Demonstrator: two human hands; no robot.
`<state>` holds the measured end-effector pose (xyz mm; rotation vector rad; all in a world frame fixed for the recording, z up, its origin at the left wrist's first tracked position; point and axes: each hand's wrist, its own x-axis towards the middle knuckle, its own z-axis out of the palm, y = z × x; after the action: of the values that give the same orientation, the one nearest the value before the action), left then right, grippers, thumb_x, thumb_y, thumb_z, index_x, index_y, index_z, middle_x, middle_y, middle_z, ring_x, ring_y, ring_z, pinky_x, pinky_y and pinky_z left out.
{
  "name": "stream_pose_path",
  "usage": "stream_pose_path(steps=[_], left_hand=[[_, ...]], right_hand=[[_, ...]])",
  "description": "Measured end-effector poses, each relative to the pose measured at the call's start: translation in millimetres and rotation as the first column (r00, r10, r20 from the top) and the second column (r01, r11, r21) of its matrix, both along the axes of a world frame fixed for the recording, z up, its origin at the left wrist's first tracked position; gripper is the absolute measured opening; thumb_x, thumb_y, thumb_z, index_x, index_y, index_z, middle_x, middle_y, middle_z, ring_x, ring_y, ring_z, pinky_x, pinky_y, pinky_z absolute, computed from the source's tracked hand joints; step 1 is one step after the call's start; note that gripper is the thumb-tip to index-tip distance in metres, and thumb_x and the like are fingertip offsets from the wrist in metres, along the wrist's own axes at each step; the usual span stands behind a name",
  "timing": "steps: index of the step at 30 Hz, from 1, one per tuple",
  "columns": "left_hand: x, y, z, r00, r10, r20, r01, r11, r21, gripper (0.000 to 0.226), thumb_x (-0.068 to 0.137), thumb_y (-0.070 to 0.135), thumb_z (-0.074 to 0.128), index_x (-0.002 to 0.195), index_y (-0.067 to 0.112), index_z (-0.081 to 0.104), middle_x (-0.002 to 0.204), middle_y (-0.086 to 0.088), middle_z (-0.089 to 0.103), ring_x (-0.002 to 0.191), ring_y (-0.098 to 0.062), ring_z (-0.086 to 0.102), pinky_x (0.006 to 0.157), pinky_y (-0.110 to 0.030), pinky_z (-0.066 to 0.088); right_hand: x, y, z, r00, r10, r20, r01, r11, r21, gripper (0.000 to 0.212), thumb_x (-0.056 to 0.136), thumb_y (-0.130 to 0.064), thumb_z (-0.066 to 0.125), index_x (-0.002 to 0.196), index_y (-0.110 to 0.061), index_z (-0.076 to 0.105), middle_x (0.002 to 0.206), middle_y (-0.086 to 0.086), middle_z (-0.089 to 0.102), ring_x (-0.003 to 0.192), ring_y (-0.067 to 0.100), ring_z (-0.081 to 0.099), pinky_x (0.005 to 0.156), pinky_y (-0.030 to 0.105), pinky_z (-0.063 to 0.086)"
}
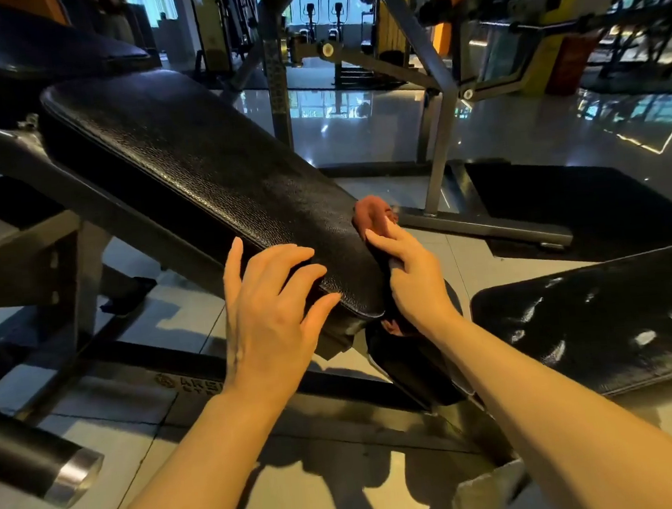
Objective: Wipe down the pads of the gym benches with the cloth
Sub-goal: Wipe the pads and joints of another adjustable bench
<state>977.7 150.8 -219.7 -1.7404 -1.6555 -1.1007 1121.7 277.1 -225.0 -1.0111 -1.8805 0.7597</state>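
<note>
The left hand rests flat, fingers spread and loose, on the near end of the slanted black bench pad. The right hand holds the reddish-brown cloth against the pad's right edge; the cloth sticks out past its fingertips. Another shiny pad lies near right.

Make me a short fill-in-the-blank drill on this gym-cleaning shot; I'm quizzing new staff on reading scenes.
1. The cloth is held by the ____ hand.
2. The left hand rests with spread fingers on the near end of the slanted black ____.
3. The colour of the cloth is reddish-____.
4. Wet streaks shine on the second pad, which lies to the ____ of the hands.

Missing words: right; pad; brown; right
</note>
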Motion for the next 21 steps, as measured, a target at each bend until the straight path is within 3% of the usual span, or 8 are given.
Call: stream_pose_path(steps=[3, 7, 9, 13, 15, 17, 19, 21], left_hand=[[-5, -2, 1, 1.0, -0.003, -0.012, 0.003, 1.0, 0.003, 0.029, 0.076, 0.026, 0.076, 0.1, 0.011, 0.071, 0.112, -0.005, 0.064, 0.113, -0.019, 0.053, 0.116, -0.053, 0.018], [-5, -2, 2, 1.0, 0.024, 0.0, -0.024, 1.0, 0.004, 0.031, 0.078, 0.026, 0.074, 0.104, 0.01, 0.069, 0.114, -0.005, 0.063, 0.114, -0.02, 0.053, 0.115, -0.054, 0.02], [-1, -3, 2, 0.999, 0.032, 0.024, -0.032, 0.999, -0.012, 0.032, 0.078, 0.026, 0.074, 0.105, 0.01, 0.068, 0.115, -0.006, 0.063, 0.114, -0.021, 0.053, 0.115, -0.054, 0.02], [5, -5, 0, 0.997, 0.051, 0.053, -0.051, 0.999, 0.001, 0.033, 0.076, 0.021, 0.078, 0.104, 0.009, 0.068, 0.115, -0.007, 0.062, 0.115, -0.021, 0.052, 0.116, -0.052, 0.021], [7, -5, 3, 0.996, 0.048, 0.069, -0.051, 0.998, 0.043, 0.03, 0.077, 0.017, 0.078, 0.104, 0.008, 0.068, 0.114, -0.007, 0.062, 0.114, -0.02, 0.052, 0.114, -0.048, 0.026], [13, -3, 7, 0.993, 0.026, 0.112, -0.035, 0.996, 0.083, 0.027, 0.08, 0.017, 0.075, 0.104, 0.008, 0.068, 0.112, -0.006, 0.064, 0.109, -0.021, 0.056, 0.106, -0.038, 0.036], [25, 0, 15, 0.972, -0.052, 0.23, 0.036, 0.997, 0.072, 0.028, 0.083, 0.021, 0.07, 0.109, 0.012, 0.065, 0.109, -0.002, 0.065, 0.1, -0.018, 0.061, 0.094, -0.032, 0.046], [41, 3, 23, 0.898, -0.161, 0.409, 0.156, 0.987, 0.046, 0.034, 0.087, 0.024, 0.069, 0.119, 0.018, 0.06, 0.112, 0.004, 0.061, 0.092, -0.009, 0.065, 0.082, -0.031, 0.055]], right_hand=[[-1, -20, 4, 0.999, 0.002, 0.034, -0.002, 1.0, 0.014, 0.052, 0.092, 0.009, 0.043, 0.132, -0.022, 0.058, 0.152, -0.005, 0.039, 0.144, 0.014, 0.026, 0.12, 0.04, 0.022], [-11, -52, 17, 0.961, 0.268, 0.074, -0.277, 0.94, 0.197, 0.055, 0.088, 0.011, 0.048, 0.132, -0.02, 0.058, 0.149, -0.004, 0.043, 0.142, 0.008, 0.027, 0.117, 0.021, 0.022], [-5, -46, 14, 0.961, 0.25, 0.122, -0.272, 0.934, 0.23, 0.059, 0.085, 0.014, 0.049, 0.133, -0.019, 0.058, 0.15, -0.002, 0.043, 0.144, 0.012, 0.028, 0.118, 0.026, 0.024], [18, -35, 5, 0.984, 0.085, 0.158, -0.109, 0.983, 0.145, 0.058, 0.083, 0.016, 0.05, 0.128, -0.02, 0.062, 0.145, -0.001, 0.048, 0.139, 0.015, 0.037, 0.118, 0.033, 0.027], [26, -35, 13, 0.998, 0.038, 0.048, -0.041, 0.998, 0.057, 0.054, 0.084, 0.015, 0.051, 0.125, -0.02, 0.064, 0.137, 0.0, 0.057, 0.129, 0.01, 0.047, 0.113, 0.037, 0.036], [31, -40, 26, 0.991, 0.034, -0.127, -0.036, 0.999, -0.013, 0.058, 0.084, 0.014, 0.056, 0.131, -0.021, 0.059, 0.128, -0.001, 0.061, 0.116, 0.0, 0.054, 0.103, 0.028, 0.046], [33, -47, 35, 0.96, 0.054, -0.273, -0.069, 0.997, -0.045, 0.066, 0.083, 0.012, 0.062, 0.137, -0.024, 0.049, 0.123, -0.002, 0.061, 0.107, -0.005, 0.059, 0.088, 0.016, 0.051], [34, -56, 42, 0.917, 0.087, -0.389, -0.116, 0.992, -0.053, 0.064, 0.082, 0.011, 0.065, 0.135, -0.021, 0.05, 0.12, 0.0, 0.061, 0.104, -0.001, 0.063, 0.08, 0.014, 0.052]])
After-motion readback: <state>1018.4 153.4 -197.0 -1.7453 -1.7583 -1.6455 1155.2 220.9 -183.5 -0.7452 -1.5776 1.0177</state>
